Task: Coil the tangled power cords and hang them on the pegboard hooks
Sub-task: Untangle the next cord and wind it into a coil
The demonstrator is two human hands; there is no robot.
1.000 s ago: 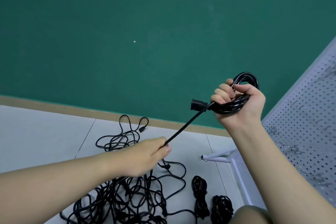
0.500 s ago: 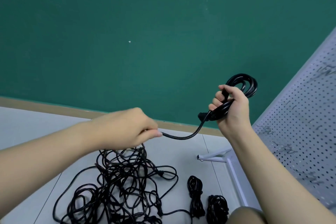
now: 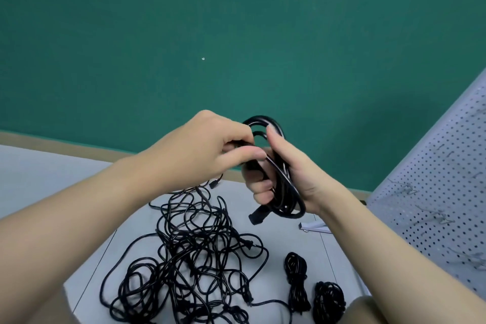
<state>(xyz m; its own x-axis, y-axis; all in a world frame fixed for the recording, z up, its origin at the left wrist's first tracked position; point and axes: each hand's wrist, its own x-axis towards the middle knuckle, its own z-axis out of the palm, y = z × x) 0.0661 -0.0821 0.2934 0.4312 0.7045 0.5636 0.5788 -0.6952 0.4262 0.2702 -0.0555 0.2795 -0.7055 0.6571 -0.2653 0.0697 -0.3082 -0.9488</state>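
My right hand (image 3: 286,179) grips a coiled black power cord (image 3: 282,192) held upright in front of the green wall; its loops stick out above and below my fist, and a plug end (image 3: 256,217) hangs at the bottom. My left hand (image 3: 210,144) pinches a strand of the same cord right beside the coil's top. On the floor below lies a tangled pile of black cords (image 3: 192,265). A grey pegboard (image 3: 447,192) with metal hooks (image 3: 405,188) stands at the right.
Two coiled black cords lie on the floor near my knee, one bundle (image 3: 297,281) beside another (image 3: 328,300). The pegboard's white metal foot (image 3: 314,227) rests on the floor. A tan baseboard (image 3: 65,141) runs along the green wall.
My left hand has moved right and up with the cord's loose end, closing the gap to the coil. My right hand has turned the coil more upright and lower.
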